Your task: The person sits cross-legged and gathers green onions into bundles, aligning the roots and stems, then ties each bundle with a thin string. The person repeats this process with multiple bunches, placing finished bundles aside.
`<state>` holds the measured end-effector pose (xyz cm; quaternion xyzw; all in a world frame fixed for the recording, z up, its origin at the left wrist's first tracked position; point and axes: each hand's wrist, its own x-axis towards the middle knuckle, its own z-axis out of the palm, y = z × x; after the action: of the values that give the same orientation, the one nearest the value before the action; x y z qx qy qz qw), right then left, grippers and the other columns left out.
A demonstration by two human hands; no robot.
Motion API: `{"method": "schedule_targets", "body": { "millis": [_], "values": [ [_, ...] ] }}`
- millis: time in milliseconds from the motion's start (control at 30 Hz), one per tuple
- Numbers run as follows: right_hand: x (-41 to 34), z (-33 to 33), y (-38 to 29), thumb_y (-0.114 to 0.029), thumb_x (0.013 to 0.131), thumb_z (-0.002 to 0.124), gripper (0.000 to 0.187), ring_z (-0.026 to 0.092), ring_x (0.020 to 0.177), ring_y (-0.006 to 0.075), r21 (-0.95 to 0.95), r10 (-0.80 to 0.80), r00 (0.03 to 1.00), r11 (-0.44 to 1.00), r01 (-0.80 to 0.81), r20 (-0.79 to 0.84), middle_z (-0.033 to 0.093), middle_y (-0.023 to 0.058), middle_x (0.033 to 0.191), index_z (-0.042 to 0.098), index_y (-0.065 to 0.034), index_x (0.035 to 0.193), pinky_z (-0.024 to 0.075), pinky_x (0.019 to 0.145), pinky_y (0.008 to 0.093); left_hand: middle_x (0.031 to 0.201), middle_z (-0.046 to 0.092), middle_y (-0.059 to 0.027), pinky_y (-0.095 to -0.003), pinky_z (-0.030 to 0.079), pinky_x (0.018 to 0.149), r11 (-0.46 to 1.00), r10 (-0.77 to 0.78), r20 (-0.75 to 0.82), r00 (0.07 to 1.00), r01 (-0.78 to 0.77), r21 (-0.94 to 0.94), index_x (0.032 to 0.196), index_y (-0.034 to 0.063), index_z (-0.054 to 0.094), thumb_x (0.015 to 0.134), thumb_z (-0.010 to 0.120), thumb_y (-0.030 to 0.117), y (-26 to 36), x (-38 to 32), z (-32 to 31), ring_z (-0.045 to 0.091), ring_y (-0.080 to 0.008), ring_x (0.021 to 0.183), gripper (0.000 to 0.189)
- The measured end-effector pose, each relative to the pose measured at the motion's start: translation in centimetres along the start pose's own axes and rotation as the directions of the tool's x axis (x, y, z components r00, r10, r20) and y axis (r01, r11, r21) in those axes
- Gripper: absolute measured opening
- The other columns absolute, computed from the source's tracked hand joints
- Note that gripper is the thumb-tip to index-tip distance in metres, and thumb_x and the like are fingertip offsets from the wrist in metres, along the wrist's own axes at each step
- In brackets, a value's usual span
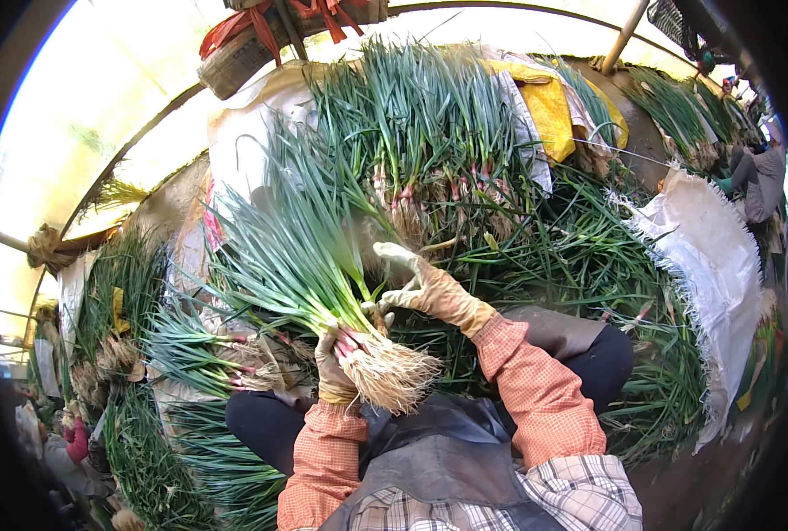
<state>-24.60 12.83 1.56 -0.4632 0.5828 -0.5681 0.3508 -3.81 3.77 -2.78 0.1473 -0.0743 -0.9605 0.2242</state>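
My left hand (333, 368), in a soiled pale glove, grips a thick bunch of green garlic (301, 265) near its pinkish stem bases. The long green leaves fan up and to the left, while the pale roots (397, 372) spread over my lap. My right hand (427, 282), gloved too, is beside the stems with its fingers apart. Some of its fingertips come close to the bunch; whether they touch is unclear. Left of the held bunch lie smaller bunches of green garlic (234, 362) with their roots toward me.
A dense row of upright green garlic (427, 119) stands ahead. Loose leafy stalks (566, 259) cover the ground to the right. A frayed white woven sheet (706, 232) hangs at right, near a seated person (762, 176). Another person (68, 458) is at lower left.
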Motion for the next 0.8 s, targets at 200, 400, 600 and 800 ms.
{"method": "schedule_targets", "body": {
  "millis": [200,400,600,800],
  "values": [
    [2.6,2.4,1.4,-0.026,0.088,0.062,0.021,0.065,0.073,0.0314,-0.611,-0.111,0.969,0.759,0.225,0.219,0.065,0.0145,0.077,0.059,-0.0059,0.094,0.0519,0.063,0.0370,0.123,0.054,-0.0253,-0.0509,0.040,0.104,0.998,-0.056,-0.055,0.997,0.055,-0.021,0.128,-0.0083,0.044,0.085,0.063,0.029,1.2,-1.0,-0.3,0.054,-0.0383,0.115,0.060],
    [4.3,2.0,3.4,-0.031,0.092,0.063,0.025,0.047,0.052,0.0094,0.357,0.519,0.850,0.813,-0.460,-0.088,0.054,-0.0003,0.063,0.059,-0.0074,0.084,0.0409,0.048,0.0266,0.128,0.050,-0.0317,-0.0491,0.042,0.103,0.987,-0.146,0.062,0.987,0.150,-0.064,0.130,-0.0113,0.041,0.083,0.063,0.033,1.1,-1.7,0.6,0.054,-0.0411,0.116,0.068],
    [3.2,7.1,3.4,-0.024,0.091,0.066,0.021,0.038,0.037,0.0062,0.551,0.580,0.815,0.685,-0.477,-0.016,0.046,-0.0033,0.054,0.050,-0.0119,0.086,0.0304,0.032,0.0228,0.091,0.064,-0.0176,-0.0427,0.052,0.085,0.991,-0.075,0.039,0.996,0.079,-0.106,0.100,-0.0078,0.058,0.085,0.062,0.018,0.6,-0.7,-1.0,0.063,-0.0295,0.083,0.030],
    [1.4,5.6,2.5,-0.012,0.089,0.068,0.012,0.056,0.068,0.0057,0.020,0.210,0.914,0.976,-0.217,-0.346,0.062,-0.0032,0.075,0.064,-0.0048,0.098,0.0463,0.060,0.0257,0.089,0.066,-0.0201,-0.0400,0.055,0.081,1.000,0.018,-0.050,0.999,-0.017,0.017,0.103,-0.0085,0.058,0.085,0.060,0.015,-1.9,-0.2,0.4,0.064,-0.0248,0.074,0.029]
  ]
}}
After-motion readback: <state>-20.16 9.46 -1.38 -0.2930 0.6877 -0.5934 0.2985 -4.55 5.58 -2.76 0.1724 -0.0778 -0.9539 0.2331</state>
